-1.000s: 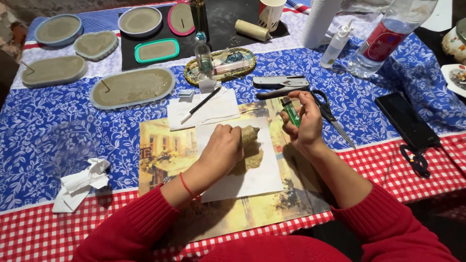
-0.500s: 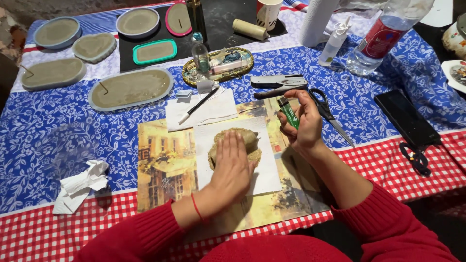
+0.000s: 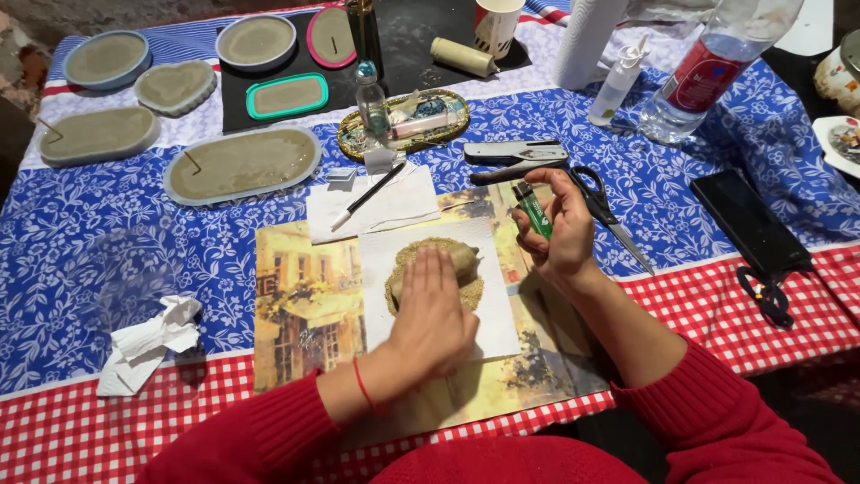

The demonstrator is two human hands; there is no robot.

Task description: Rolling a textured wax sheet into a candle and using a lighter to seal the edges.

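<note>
Step in hand: the left hand (image 3: 430, 314) lies flat, fingers together and stretched out, on a tan lump of clay-like paste (image 3: 448, 269), apparently rolling or pressing it.
Doing it well: judging by the pose, an even, light palm pressure with the fingers kept flat would keep the lump uniform; it should stay on the white paper sheet (image 3: 439, 291) and away from the paper's edges.
Left hand: open, palm down, touching the lump and covering most of it.
Right hand: the right hand (image 3: 560, 237) is closed around a green lighter (image 3: 535, 213), held upright just right of the sheet, above the worktop.
Lump's look: dull sandy beige, rounded and stubby, with a grainy, crumbly fringe spread around it on the paper.
Lump's place: middle of the white sheet, which sits on a printed street-scene picture (image 3: 296, 296) on the blue flowered cloth (image 3: 134, 242).
Nearby: black scissors (image 3: 605, 211) just beyond the right hand; a pencil (image 3: 367, 195) on a napkin above the sheet; filled grey moulds (image 3: 240, 163) farther back; crumpled tissue (image 3: 148, 341) to the left.
</note>
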